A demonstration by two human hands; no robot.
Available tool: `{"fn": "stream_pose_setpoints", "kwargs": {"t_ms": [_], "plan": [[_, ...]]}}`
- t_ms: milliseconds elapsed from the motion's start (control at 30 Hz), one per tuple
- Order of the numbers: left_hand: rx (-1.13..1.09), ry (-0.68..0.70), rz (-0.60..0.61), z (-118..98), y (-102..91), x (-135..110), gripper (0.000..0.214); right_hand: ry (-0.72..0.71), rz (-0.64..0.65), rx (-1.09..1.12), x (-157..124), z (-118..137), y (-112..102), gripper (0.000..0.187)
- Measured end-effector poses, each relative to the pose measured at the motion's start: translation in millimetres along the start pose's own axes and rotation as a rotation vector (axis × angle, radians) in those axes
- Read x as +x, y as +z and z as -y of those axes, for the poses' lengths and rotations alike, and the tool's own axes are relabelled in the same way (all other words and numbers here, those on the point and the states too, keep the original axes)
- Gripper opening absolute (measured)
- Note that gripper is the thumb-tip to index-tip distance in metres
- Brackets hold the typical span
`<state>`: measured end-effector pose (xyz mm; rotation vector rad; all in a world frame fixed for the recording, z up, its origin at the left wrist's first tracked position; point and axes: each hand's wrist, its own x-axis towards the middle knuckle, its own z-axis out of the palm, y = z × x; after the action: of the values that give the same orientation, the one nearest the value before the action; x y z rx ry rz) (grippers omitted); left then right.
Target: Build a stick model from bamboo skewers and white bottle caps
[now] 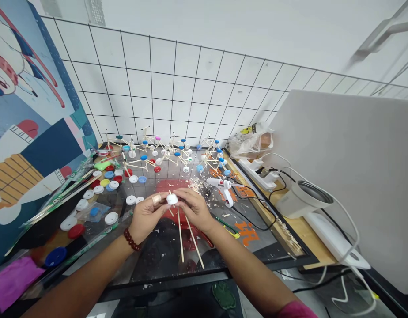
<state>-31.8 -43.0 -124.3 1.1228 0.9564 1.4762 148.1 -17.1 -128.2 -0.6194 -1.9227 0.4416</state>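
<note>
A white bottle cap [172,199] is pinched between the fingertips of both hands above the middle of the table. My left hand [149,214], with a beaded bracelet and a plaster on one finger, grips the cap's left side. On its other side, my right hand [194,206] has its fingers closed against it. Two thin wooden sticks [180,240] run from beneath the cap toward me, and a short stick end shows above it. How they join the cap is hidden. A white glue gun [224,190] lies right of my right hand, amid wood scraps.
Stick-and-cap models [179,154] stand along the back by the wire grid [187,88]. Loose coloured caps [98,189] spread over the left side. Green-handled pliers [228,226] lie near my right forearm. A power strip [259,174] and white cylinder [303,199] stand at right.
</note>
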Motion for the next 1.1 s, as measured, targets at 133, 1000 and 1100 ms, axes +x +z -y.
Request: {"fn": "stream_pose_setpoints", "kwargs": {"t_ms": [133,1000,1100], "plan": [[-0.157,-0.117,-0.022,-0.7,1.5,3.4,0.030,0.119,-0.061,0.088,-1.2,-0.2,3.0,0.017],[-0.537,-0.381,-0.050,-0.4,8.7,0.4,0.029,0.010,-0.122,-0.089,-2.4,10.3,15.1,0.029],[-0.538,-0.374,-0.052,0.9,8.5,0.3,0.029,0.020,-0.109,-0.091,-3.3,9.8,15.4,0.028]]}}
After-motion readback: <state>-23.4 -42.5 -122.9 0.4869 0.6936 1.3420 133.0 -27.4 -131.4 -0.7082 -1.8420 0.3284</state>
